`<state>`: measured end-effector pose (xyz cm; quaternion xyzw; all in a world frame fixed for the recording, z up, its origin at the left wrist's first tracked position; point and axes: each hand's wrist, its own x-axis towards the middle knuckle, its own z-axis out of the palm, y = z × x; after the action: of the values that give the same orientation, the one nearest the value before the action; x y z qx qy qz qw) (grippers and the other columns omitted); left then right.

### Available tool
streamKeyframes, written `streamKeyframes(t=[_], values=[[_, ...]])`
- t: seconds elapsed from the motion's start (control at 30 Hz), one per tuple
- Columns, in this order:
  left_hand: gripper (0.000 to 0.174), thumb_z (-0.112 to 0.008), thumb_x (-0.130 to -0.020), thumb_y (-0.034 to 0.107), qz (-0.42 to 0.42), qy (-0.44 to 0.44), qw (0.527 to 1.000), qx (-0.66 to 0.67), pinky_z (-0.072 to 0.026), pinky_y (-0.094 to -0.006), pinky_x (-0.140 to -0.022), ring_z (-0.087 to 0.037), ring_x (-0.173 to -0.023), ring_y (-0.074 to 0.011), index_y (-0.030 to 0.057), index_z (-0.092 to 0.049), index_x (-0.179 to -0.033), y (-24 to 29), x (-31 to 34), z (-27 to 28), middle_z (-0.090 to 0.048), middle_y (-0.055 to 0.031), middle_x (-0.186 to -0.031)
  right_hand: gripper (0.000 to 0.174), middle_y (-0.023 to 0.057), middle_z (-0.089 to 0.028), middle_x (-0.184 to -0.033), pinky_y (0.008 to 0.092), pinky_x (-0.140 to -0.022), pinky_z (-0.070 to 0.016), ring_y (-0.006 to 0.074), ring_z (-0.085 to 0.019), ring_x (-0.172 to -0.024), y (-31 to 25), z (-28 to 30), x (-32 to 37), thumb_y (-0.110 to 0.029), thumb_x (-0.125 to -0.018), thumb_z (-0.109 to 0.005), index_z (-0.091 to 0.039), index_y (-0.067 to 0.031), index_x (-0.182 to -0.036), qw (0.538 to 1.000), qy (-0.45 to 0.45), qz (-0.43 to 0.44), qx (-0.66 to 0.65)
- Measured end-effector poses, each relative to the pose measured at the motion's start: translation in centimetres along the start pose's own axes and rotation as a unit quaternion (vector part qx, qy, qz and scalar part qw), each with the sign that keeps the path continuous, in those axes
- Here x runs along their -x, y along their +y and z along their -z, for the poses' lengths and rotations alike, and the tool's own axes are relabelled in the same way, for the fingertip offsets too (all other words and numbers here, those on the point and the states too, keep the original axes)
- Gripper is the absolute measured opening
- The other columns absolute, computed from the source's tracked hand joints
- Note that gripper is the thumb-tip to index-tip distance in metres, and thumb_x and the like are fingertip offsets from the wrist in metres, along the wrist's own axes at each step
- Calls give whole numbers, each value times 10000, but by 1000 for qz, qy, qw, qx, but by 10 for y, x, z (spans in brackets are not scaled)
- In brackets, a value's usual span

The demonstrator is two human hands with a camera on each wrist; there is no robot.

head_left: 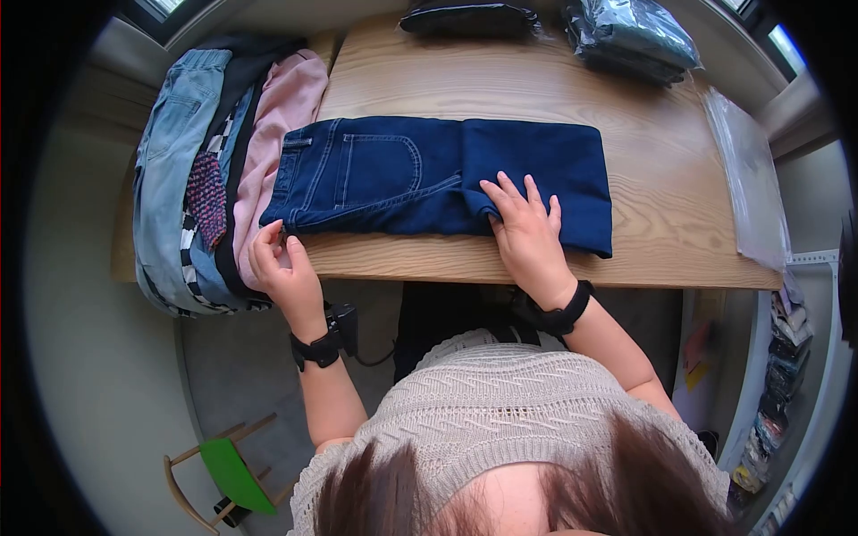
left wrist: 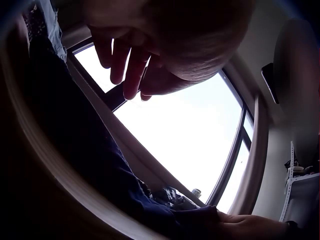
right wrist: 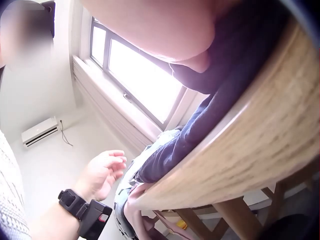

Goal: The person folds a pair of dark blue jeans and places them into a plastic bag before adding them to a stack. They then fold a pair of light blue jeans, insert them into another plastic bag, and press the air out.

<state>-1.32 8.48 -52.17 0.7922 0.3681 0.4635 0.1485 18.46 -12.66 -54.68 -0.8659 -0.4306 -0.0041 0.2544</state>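
Dark blue jeans [head_left: 384, 192] lie folded lengthwise on the wooden table, waistband at the left, with the leg end doubled back over the right part. My right hand [head_left: 529, 234] rests on this doubled leg, fingers spread, close to the fold's left edge. By the waistband's near corner is my left hand [head_left: 288, 275], its fingers loosely bent with nothing between them. The left wrist view shows its fingers hanging free above the jeans [left wrist: 85, 130]. In the right wrist view the left hand [right wrist: 104, 172] is raised beside the table edge.
A pile of clothes [head_left: 179, 134], with light jeans and a pink garment [head_left: 284, 107], hangs over the table's left end. Plastic-wrapped packages [head_left: 633, 40] sit at the back. Flat clear bags [head_left: 746, 174] lie at the right edge. A green-seated chair [head_left: 234, 473] stands below left.
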Motion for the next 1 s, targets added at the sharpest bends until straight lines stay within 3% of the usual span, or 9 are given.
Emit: streamKeyframes(t=[0.07,0.2,0.4,0.7,0.8,0.83,0.87,0.93,1.0], values=[[236,-535,-849,-18,-163,-118,979,20,-420,-372,-955,-554,-1073,-270,12,-604,-1074,20,4,-6,-610,-109,-1104,461,111,-430,-1423,648,-1044,-215,414,-335,-1327,-1,-1,1,-159,-900,-550,-465,-204,-1351,999,-2,15,39],[343,-534,-895,82,-217,-356,905,85,-295,-486,-1081,-392,-1309,-352,91,-573,-1236,54,26,-43,-525,-106,-1334,465,110,-428,-1425,650,-1035,-228,411,-338,-1327,-4,0,2,-162,-891,-564,-475,-214,-1345,997,-3,32,72],[485,-545,-910,193,-214,-403,890,-26,-197,-594,-1088,-305,-1350,-392,145,-449,-1383,81,41,-64,-407,-102,-1443,568,98,-435,-1422,646,-1021,-259,394,-362,-1316,-5,-1,3,-224,-822,-651,-465,-226,-1359,989,-2,52,137],[638,-562,-908,221,-173,-408,896,-25,-211,-621,-1066,-297,-1349,-414,29,-277,-1445,80,45,-71,-390,-147,-1441,570,89,-474,-1389,662,-995,-279,386,-400,-1290,-5,-3,2,-227,-793,-680,-495,-196,-1332,995,26,32,91],[605,-562,-911,250,-173,-402,899,-28,-214,-630,-1061,-294,-1345,-418,85,-322,-1441,83,46,-72,-383,-146,-1441,470,120,-540,-1304,564,-1013,-340,347,-479,-1226,-1,15,-3,-208,-859,-633,-508,-190,-1312,997,54,22,49],[591,-565,-908,279,-198,-406,890,-70,-214,-642,-1054,-288,-1341,-423,122,-348,-1434,86,46,-72,-375,-142,-1441,403,119,-569,-1257,480,-1010,-370,302,-513,-1186,-5,42,-8,-206,-909,-584,-511,-161,-1302,981,25,-89,-172],[577,-569,-906,308,-223,-408,878,-112,-214,-654,-1047,-281,-1338,-429,159,-374,-1427,88,47,-72,-367,-137,-1440,342,118,-598,-1210,395,-1007,-400,258,-547,-1146,-3,59,-11,-204,-958,-534,-513,-132,-1291,903,-5,-195,-383],[571,-572,-900,340,-222,-399,881,-125,-213,-665,-1040,-271,-1337,-432,185,-391,-1419,91,52,-75,-358,-135,-1439,321,104,-605,-1174,272,-980,-422,186,-561,-1101,27,66,-13,-224,-1008,-458,-506,-50,-1274,826,164,-92,-532],[566,-575,-894,372,-226,-391,883,-131,-212,-676,-1034,-261,-1336,-435,211,-409,-1411,94,56,-79,-348,-133,-1438,349,85,-586,-1202,301,-998,-424,168,-547,-1115,44,101,-3,-231,-1013,-449,-497,10,-1260,700,221,-135,-665]])
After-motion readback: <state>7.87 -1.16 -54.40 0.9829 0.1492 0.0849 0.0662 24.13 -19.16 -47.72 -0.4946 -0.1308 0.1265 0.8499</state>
